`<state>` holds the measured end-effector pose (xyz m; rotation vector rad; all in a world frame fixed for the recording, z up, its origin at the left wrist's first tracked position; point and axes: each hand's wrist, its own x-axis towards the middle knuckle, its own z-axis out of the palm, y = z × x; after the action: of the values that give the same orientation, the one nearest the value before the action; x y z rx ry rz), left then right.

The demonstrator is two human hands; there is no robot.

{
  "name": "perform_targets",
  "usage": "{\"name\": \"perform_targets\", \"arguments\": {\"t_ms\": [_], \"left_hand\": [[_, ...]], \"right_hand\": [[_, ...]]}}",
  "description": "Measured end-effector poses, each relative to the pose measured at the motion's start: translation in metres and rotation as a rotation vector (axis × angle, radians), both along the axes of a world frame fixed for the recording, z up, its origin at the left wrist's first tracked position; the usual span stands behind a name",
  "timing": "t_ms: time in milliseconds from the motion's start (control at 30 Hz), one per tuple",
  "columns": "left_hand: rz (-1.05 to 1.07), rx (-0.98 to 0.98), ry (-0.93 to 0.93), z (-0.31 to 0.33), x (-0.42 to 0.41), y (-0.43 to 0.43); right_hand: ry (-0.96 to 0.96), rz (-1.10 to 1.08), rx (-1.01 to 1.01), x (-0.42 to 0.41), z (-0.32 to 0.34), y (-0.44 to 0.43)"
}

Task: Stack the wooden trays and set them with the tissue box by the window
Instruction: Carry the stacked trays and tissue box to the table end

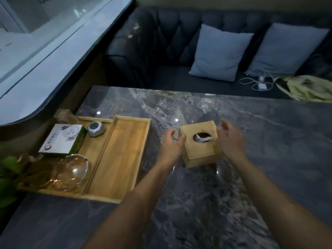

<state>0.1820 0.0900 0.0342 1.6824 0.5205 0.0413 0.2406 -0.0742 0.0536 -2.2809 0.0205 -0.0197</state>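
A wooden tissue box (199, 150) with an oval slot and a white tissue stands on the marble table near its middle. My left hand (172, 143) is at the box's left side, fingers apart, thumb touching or nearly touching the edge. My right hand (230, 139) hovers at the box's right side, fingers spread, holding nothing. To the left lies an empty wooden tray (120, 159). Beside it, nearer the window, a second wooden tray (93, 150) carries small items.
On the second tray sit a white and green box (62, 139), a small grey device (95, 129) and a glass bowl (70, 172). The window ledge (45, 69) runs along the left. A green plant (7, 178) is at the left edge. A dark sofa with cushions (221, 53) lies beyond the table.
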Motion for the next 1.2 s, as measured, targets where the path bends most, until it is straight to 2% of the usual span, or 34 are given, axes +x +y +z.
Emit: {"name": "perform_targets", "arguments": {"t_ms": [133, 233, 333, 467, 600, 667, 800, 1000, 1200], "left_hand": [[0.029, -0.284, 0.039, -0.018, 0.016, -0.024], [0.047, -0.382, 0.043, -0.031, 0.016, -0.035], [0.026, -0.44, 0.054, -0.033, 0.012, -0.037], [-0.072, -0.543, 0.087, -0.028, 0.008, -0.022], [-0.114, -0.406, 0.006, 0.007, 0.008, 0.006], [-0.091, -0.327, -0.059, 0.03, 0.001, 0.023], [-0.043, -0.237, -0.144, 0.07, -0.034, 0.062], [0.052, -0.263, -0.185, 0.104, -0.122, 0.119], [0.227, -0.27, -0.163, 0.105, -0.221, 0.166]], "right_hand": [[0.267, -0.03, 0.146, -0.003, -0.028, -0.027], [0.383, -0.007, 0.251, -0.009, -0.049, -0.024], [0.416, -0.086, 0.413, -0.009, -0.053, -0.014], [0.348, 0.0, 0.435, -0.015, -0.042, -0.007], [0.219, 0.092, 0.485, -0.025, -0.011, 0.013], [0.172, 0.131, 0.556, -0.031, 0.011, 0.03], [0.127, 0.273, 0.565, -0.054, 0.049, 0.065], [0.106, 0.491, 0.549, -0.11, 0.074, 0.122], [0.173, 0.743, 0.521, -0.182, 0.065, 0.166]]}}
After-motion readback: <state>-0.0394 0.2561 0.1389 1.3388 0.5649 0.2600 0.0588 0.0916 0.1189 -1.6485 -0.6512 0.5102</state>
